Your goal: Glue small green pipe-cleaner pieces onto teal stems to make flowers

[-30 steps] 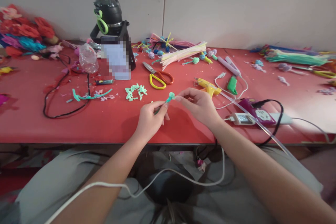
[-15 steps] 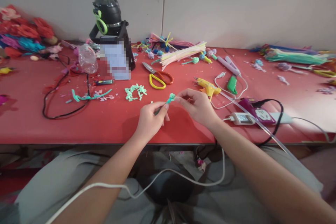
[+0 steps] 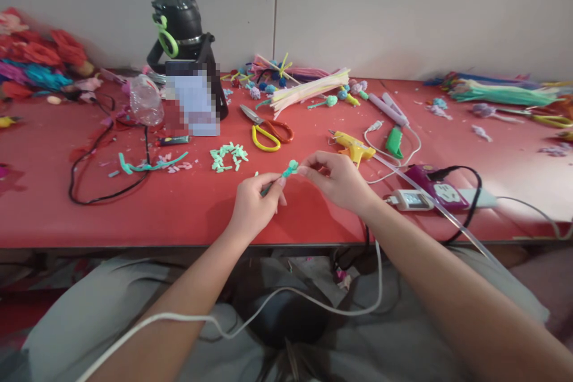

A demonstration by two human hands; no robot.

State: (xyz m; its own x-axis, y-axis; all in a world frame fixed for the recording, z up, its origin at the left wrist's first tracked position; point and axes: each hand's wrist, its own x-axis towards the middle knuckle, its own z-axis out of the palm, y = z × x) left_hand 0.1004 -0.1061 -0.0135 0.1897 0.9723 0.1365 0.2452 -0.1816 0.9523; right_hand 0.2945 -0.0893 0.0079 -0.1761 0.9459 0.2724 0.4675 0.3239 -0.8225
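My left hand [image 3: 257, 203] pinches the dark lower part of a small green pipe-cleaner bud [image 3: 290, 168] between thumb and forefinger, just above the red table. At the bud's right side, the thumb and forefinger of my right hand [image 3: 338, 182] are pressed together on a tiny green bit at its edge; the fingertips mostly hide it. Left of the hands lies a pile of short cut green pieces [image 3: 228, 157]. Scissors [image 3: 267, 130] with one yellow and one orange handle rest behind them. A yellow glue gun [image 3: 352, 146] lies beyond my right hand.
A purple power strip [image 3: 436, 188] with cords and a clear glue stick [image 3: 441, 209] are at right. Pipe-cleaner bundles [image 3: 308, 91] lie at the back. A phone [image 3: 194, 101] leans on a black bottle [image 3: 176, 21]. A white cable [image 3: 286, 290] crosses my lap.
The view has shifted slightly, so the table items sit a little farther left. Both hands keep their pinch at the green bud, almost still.
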